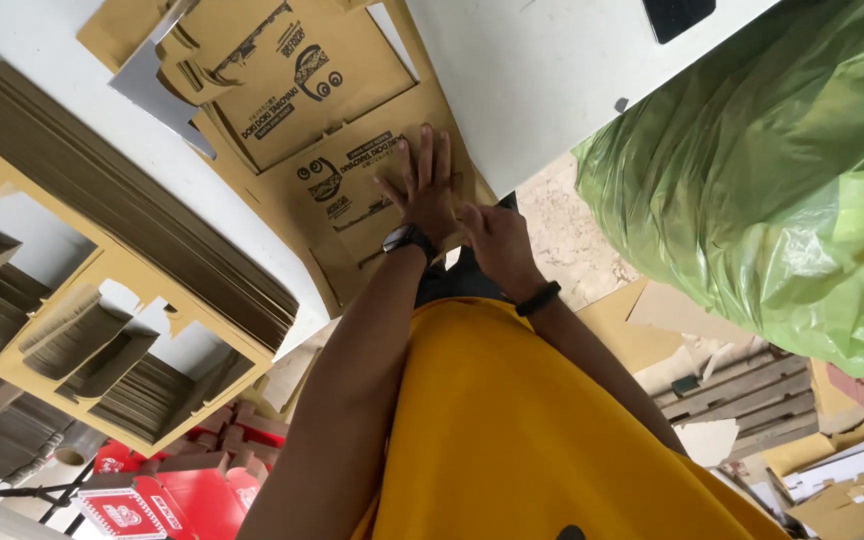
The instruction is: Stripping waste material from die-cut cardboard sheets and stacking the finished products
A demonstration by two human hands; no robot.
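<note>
I see my left hand point(422, 185) lying flat on a brown cardboard sheet point(352, 170). Its fingers are spread wide and it holds nothing; it just presses down. The hand wears a dark watch point(407, 238). My right hand point(497, 245) is just beside it, at the near edge of the same sheet. Its fingers look bent, but I cannot tell if they pinch the edge or only touch it. There is a black band point(538, 298) on that wrist. The sheet is a box not yet folded, with dark print on it, and it lies on a white table point(552, 60) on top of more sheets like it. I think the way to do this well is to keep the flat hand pushing down so the sheet does not slide, and to bend the card right on its crease, slowly, so it does not tear. A tall stack of flat sheets point(122, 230) sits to the left. A big green plastic bag point(772, 170) is on the right, well apart from both hands. Red boxes point(182, 490) lie low on the left.
</note>
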